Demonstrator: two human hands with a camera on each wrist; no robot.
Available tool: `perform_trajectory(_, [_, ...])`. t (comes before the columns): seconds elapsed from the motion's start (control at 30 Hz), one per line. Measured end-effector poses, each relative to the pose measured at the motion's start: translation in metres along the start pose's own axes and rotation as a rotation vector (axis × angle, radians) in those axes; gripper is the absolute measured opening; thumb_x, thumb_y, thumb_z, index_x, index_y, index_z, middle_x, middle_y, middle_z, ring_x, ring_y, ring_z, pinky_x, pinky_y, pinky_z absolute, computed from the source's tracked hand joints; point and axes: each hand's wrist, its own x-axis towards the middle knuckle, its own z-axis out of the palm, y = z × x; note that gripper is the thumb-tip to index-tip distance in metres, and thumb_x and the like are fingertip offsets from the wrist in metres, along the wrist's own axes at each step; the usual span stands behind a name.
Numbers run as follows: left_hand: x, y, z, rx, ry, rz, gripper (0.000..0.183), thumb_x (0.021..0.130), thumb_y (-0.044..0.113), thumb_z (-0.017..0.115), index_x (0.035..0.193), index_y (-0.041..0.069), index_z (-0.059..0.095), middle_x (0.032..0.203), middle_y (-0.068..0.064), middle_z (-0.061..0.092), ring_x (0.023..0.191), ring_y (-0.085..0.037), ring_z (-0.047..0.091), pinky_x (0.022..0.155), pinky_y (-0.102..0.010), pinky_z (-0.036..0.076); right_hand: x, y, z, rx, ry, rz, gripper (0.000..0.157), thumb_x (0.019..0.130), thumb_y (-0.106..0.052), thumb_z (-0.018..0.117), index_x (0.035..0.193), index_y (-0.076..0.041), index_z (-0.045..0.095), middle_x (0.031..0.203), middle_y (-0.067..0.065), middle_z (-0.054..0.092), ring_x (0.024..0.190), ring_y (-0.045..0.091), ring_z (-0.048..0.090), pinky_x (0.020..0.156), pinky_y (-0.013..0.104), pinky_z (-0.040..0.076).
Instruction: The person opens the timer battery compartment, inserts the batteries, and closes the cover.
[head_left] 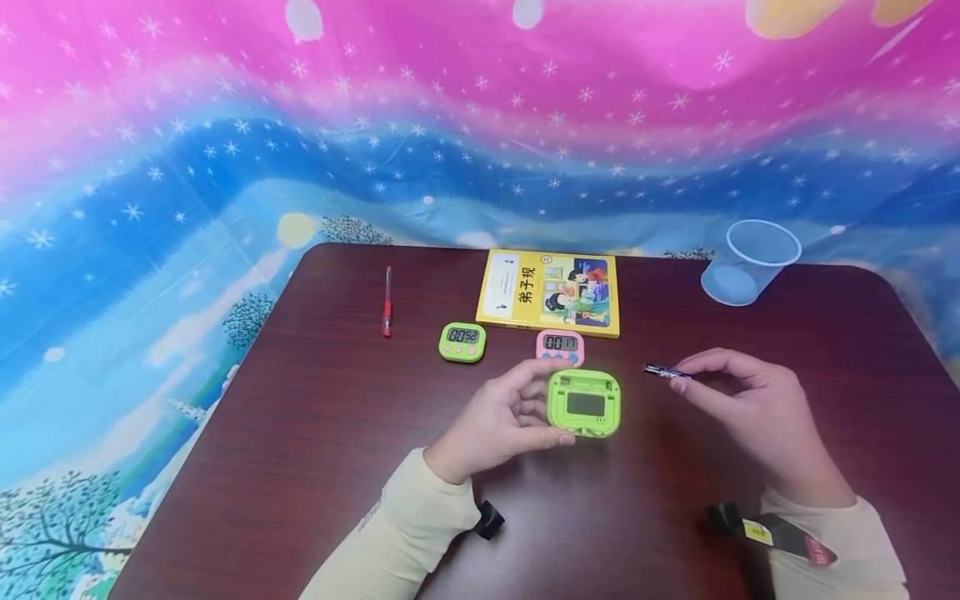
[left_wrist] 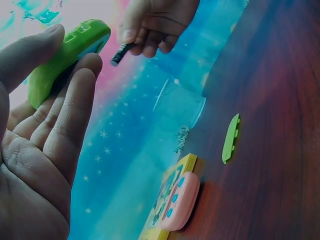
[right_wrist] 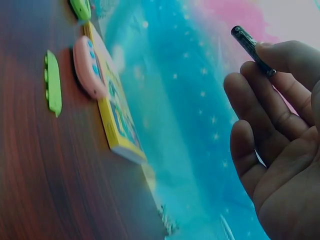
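Note:
My left hand point(head_left: 506, 417) grips a green digital timer point(head_left: 584, 404) by its edge, thumb below and fingers behind. The timer's back faces me in the head view, with its battery slot uncovered and no battery in it. To the right, my right hand point(head_left: 757, 408) pinches a small dark battery point(head_left: 664, 372) between thumb and fingertips, apart from the timer. In the right wrist view the battery point(right_wrist: 252, 49) points up and away. A loose green battery cover point(left_wrist: 231, 139) lies on the table in both wrist views; the head view does not show it.
A pink timer point(head_left: 560, 344) and another green timer point(head_left: 462, 342) lie beyond my left hand. Behind them is a yellow book point(head_left: 549, 292). A red pen point(head_left: 387, 302) lies at the left, and a translucent cup point(head_left: 750, 262) stands at the back right of the brown table point(head_left: 300, 433).

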Motion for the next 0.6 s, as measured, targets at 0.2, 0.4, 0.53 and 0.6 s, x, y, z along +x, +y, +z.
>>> perform_trajectory(0.2, [0.001,-0.001,0.003,-0.009,-0.009,0.004,0.076,0.079,-0.01,0.079,0.145,0.008,0.047,0.105,-0.022,0.07,0.085,-0.01,0.071,0.081,-0.04,0.062,-0.005,-0.018,0.007,0.055,-0.028,-0.097,0.019,0.079,0.004,0.083,0.092,-0.008,0.076,0.09,-0.005,0.071,0.08,0.006,0.065,0.063,0.013,0.053])
perform_trajectory(0.4, [0.001,-0.002,0.004,-0.015,-0.015,0.006,0.076,0.079,-0.011,0.078,0.145,0.008,0.046,0.108,-0.023,0.07,0.085,-0.011,0.071,0.082,-0.041,0.062,-0.009,-0.029,0.012,0.119,-0.075,-0.17,0.022,0.076,0.013,0.08,0.092,-0.003,0.075,0.09,-0.002,0.07,0.083,0.01,0.065,0.069,0.014,0.055])
perform_trajectory(0.53, [0.001,-0.002,0.005,-0.018,-0.015,0.0,0.075,0.079,-0.011,0.078,0.144,0.009,0.047,0.108,-0.022,0.07,0.085,-0.014,0.071,0.082,-0.04,0.062,-0.011,-0.033,0.014,0.129,-0.089,-0.174,0.024,0.076,0.013,0.08,0.092,-0.004,0.075,0.09,0.0,0.07,0.082,0.011,0.064,0.068,0.015,0.055])
perform_trajectory(0.6, [0.001,-0.002,0.006,-0.022,-0.02,-0.005,0.075,0.079,-0.011,0.079,0.144,0.009,0.047,0.108,-0.022,0.07,0.086,-0.015,0.072,0.082,-0.039,0.062,-0.012,-0.035,0.014,0.13,-0.097,-0.18,0.024,0.076,0.013,0.08,0.091,-0.005,0.075,0.089,0.001,0.07,0.08,0.011,0.063,0.066,0.016,0.055])
